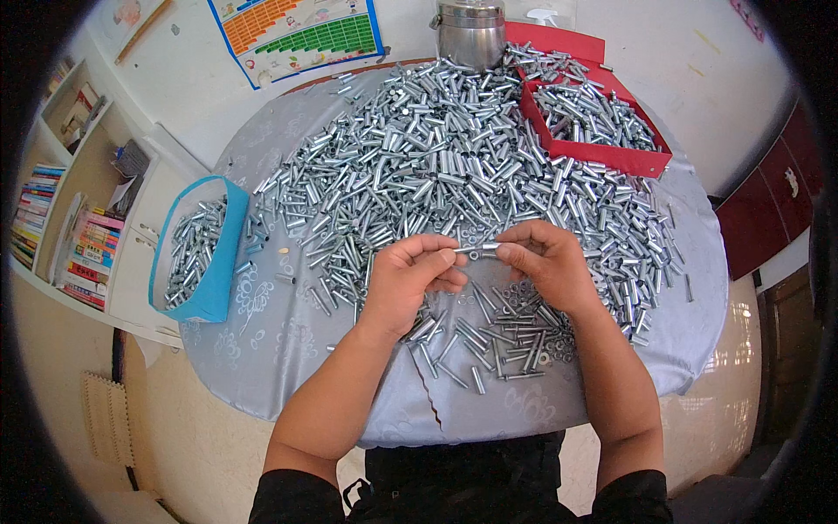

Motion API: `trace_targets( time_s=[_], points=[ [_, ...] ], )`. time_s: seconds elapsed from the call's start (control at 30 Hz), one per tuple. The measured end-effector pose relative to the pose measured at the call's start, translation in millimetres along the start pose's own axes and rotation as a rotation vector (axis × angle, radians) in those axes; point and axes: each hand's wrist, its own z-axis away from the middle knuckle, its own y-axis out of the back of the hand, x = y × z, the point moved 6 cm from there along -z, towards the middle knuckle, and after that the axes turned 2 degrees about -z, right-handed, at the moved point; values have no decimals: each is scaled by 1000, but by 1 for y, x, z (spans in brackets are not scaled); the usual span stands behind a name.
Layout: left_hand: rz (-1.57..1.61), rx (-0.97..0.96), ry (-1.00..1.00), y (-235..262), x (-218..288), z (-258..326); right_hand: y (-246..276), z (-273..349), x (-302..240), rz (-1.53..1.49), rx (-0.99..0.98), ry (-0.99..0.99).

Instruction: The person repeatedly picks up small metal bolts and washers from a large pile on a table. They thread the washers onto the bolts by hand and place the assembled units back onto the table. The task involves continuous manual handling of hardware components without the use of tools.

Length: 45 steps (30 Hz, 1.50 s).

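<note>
Both hands meet above the middle of the round bench (262,349), which is draped in a pale grey patterned cloth. The left hand (408,275) is curled, thumb and forefinger pinched on one end of a small silver metal sleeve (476,251); the right hand (543,262) is likewise curled, its fingertips gripping the other end of the same piece. The sleeve lies roughly level between the two hands, just above the cloth.

Behind and around the hands spreads a large heap of short silver metal tubes (436,148), covering most of the bench's far half. A smaller scatter of thin silver pins and washers (497,336) lies directly under the wrists, near the bench's front edge. At the left rim a blue flexible tub (214,288) holds more tubes; at the far right a red shallow tray (628,157) holds another batch. A steel lidded pot (471,31) stands at the far edge.

Bare cloth shows to the left of the left forearm, between the tub and the scatter, and along the front edge.
</note>
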Motion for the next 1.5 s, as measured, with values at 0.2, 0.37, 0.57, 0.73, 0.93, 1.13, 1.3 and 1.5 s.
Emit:
trace_targets(
  time_s=[0.2, 0.37, 0.57, 0.73, 0.93, 1.13, 1.3, 1.5],
  points=[
    [-95, 11, 1, -4, -4, 1, -9, 1, 4, -139, 7, 176],
    [-105, -8, -16, -6, -3, 2, -9, 4, -3, 24, 36, 166],
    [-108, -53, -39, -14, 3, 6, -13, 6, -3, -88, 56, 185],
    [-129, 97, -61, 3, 7, 3, -1, 4, -7, -94, 175, 188],
    [-72, 161, -92, 9, 8, 1, 46, 3, -4, -97, 535, 182],
    [-65, 154, -51, 8, 7, 1, 56, 2, -7, 572, 426, 295],
    [-79, 157, -75, 9, 5, 1, 49, -1, 1, 770, 323, 304],
    [-85, 163, -79, 9, 5, 2, 50, 1, 2, 858, 231, 211]
  ],
)
